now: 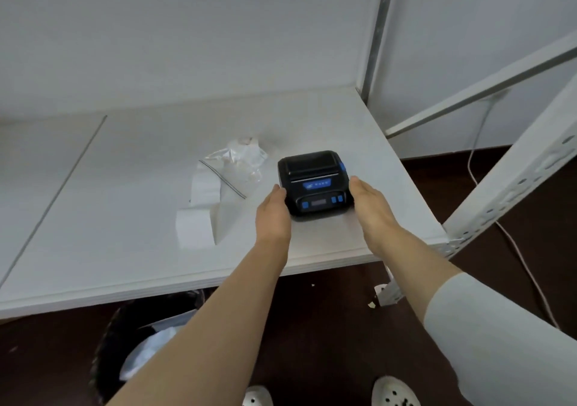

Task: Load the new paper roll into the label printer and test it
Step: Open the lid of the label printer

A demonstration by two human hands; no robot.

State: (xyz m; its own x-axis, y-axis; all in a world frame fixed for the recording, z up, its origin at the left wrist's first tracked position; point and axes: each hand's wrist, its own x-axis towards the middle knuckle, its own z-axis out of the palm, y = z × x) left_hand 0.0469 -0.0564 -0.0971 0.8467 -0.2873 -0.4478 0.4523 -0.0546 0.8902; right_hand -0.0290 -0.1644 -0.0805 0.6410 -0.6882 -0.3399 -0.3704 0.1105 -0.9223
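Observation:
A small black label printer (313,180) with blue buttons and a blue label sits on the white shelf board (125,258), its lid shut. My left hand (273,215) presses against its left side and my right hand (371,208) against its right side, so both hands grip it. Left of the printer lies a white strip of label paper (199,212), partly unrolled and folded. A crumpled clear plastic bag (240,162) lies behind the strip.
The board's front edge and right corner are close to the printer. A white metal rack post (512,187) slants at the right. Below the board stands a black bin (146,343) with white waste. A white cable (530,280) runs over the dark floor.

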